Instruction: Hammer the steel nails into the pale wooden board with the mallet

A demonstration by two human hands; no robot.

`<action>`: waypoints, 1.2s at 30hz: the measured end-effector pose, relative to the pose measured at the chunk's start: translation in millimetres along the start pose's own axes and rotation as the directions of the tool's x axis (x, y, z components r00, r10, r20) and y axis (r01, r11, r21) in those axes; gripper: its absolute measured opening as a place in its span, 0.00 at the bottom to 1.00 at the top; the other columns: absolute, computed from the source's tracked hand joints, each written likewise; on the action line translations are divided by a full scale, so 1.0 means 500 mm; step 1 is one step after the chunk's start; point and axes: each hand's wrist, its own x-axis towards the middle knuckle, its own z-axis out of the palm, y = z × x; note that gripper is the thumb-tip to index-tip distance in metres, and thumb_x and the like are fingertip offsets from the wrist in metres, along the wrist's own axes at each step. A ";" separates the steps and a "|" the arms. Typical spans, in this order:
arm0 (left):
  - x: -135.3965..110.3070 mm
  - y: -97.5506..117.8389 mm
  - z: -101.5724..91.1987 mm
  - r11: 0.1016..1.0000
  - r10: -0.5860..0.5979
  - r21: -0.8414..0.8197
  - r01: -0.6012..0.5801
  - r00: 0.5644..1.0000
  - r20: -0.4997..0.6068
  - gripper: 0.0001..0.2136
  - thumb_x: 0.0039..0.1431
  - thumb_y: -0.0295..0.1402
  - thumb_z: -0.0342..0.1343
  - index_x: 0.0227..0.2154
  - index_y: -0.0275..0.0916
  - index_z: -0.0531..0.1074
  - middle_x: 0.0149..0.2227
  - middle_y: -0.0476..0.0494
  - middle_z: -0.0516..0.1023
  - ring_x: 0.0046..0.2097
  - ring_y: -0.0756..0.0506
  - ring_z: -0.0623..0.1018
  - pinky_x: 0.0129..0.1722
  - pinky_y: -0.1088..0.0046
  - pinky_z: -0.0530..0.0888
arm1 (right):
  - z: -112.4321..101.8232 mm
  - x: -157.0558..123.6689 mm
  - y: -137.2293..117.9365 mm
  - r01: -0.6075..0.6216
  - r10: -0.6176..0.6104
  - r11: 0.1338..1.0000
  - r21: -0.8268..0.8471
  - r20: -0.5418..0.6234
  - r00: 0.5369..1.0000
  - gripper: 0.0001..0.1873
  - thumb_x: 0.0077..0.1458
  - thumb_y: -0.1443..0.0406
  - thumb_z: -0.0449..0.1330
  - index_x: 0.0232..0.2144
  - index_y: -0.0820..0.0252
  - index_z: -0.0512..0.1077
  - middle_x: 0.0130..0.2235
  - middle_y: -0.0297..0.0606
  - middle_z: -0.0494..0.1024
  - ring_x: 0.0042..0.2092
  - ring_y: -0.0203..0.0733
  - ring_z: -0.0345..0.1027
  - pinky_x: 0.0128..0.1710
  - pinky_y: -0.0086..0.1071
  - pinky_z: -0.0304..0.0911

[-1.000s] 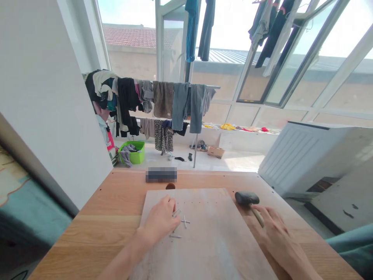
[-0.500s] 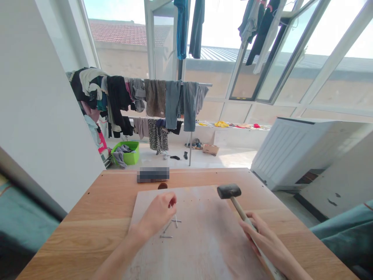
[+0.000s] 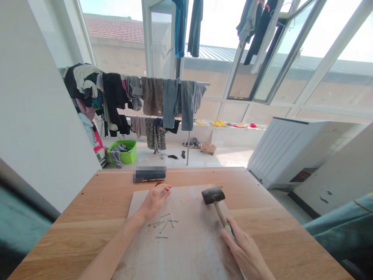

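Right hand [image 3: 241, 243] wrapped round the handle of a black-headed mallet [image 3: 217, 207]; its head is over the far right part of the pale board [image 3: 192, 245]. Left hand [image 3: 155, 200] over the board's far left, fingertips close together; something thin shows under them, can't tell if a nail is gripped. Loose nails [image 3: 164, 226] scattered on board, near side of left hand, some crossing. Board sits on wooden worktop [image 3: 75, 229], pixelated dark box [image 3: 149, 174] beyond its far left.
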 end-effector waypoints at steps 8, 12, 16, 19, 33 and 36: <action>0.028 0.039 0.038 0.997 -0.049 -0.062 0.050 0.999 0.022 0.10 0.62 0.38 0.53 0.33 0.40 0.77 0.34 0.46 0.84 0.38 0.45 0.81 0.42 0.72 0.74 | 0.020 -0.035 0.002 -0.026 0.032 0.994 0.103 -0.059 0.998 0.29 0.55 0.47 0.50 0.54 0.53 0.67 0.50 0.43 0.82 0.54 0.58 0.74 0.53 0.44 0.66; 0.053 0.081 0.105 0.996 0.007 -0.093 -0.003 0.999 0.042 0.08 0.61 0.34 0.55 0.35 0.40 0.78 0.34 0.46 0.84 0.37 0.45 0.81 0.43 0.70 0.75 | 0.004 -0.040 -0.011 0.010 0.014 0.947 0.320 -0.074 0.997 0.30 0.55 0.49 0.52 0.55 0.58 0.62 0.43 0.42 0.82 0.42 0.50 0.78 0.40 0.37 0.72; 0.057 0.127 0.184 0.998 0.000 -0.066 0.002 0.999 0.032 0.06 0.61 0.31 0.57 0.36 0.41 0.79 0.34 0.46 0.84 0.36 0.46 0.81 0.40 0.71 0.74 | -0.018 -0.027 -0.014 -0.069 0.103 0.922 0.380 -0.071 0.992 0.28 0.55 0.50 0.50 0.53 0.57 0.56 0.29 0.32 0.75 0.18 0.40 0.66 0.16 0.32 0.64; 0.058 0.144 0.234 0.997 -0.051 -0.059 0.051 0.999 -0.015 0.06 0.61 0.28 0.57 0.39 0.40 0.78 0.37 0.44 0.84 0.38 0.45 0.81 0.41 0.70 0.75 | -0.027 -0.018 -0.006 -0.082 0.115 0.949 0.306 -0.092 0.989 0.25 0.53 0.49 0.51 0.50 0.54 0.59 0.35 0.37 0.77 0.17 0.37 0.64 0.12 0.31 0.60; 0.057 0.133 0.257 0.994 -0.064 -0.092 0.063 0.998 -0.010 0.07 0.63 0.29 0.56 0.39 0.42 0.79 0.37 0.44 0.84 0.39 0.44 0.82 0.42 0.71 0.74 | -0.025 0.008 -0.013 -0.130 0.092 0.857 0.499 0.100 0.991 0.13 0.56 0.56 0.50 0.42 0.54 0.63 0.20 0.19 0.64 0.11 0.30 0.58 0.08 0.22 0.52; 0.060 0.135 0.257 0.995 -0.082 -0.049 0.082 0.997 -0.008 0.07 0.62 0.29 0.57 0.38 0.42 0.79 0.37 0.44 0.84 0.39 0.44 0.82 0.41 0.70 0.73 | -0.030 0.017 -0.017 -0.118 0.091 0.827 0.549 0.076 0.993 0.13 0.54 0.58 0.50 0.41 0.55 0.63 0.20 0.19 0.65 0.13 0.29 0.57 0.10 0.21 0.52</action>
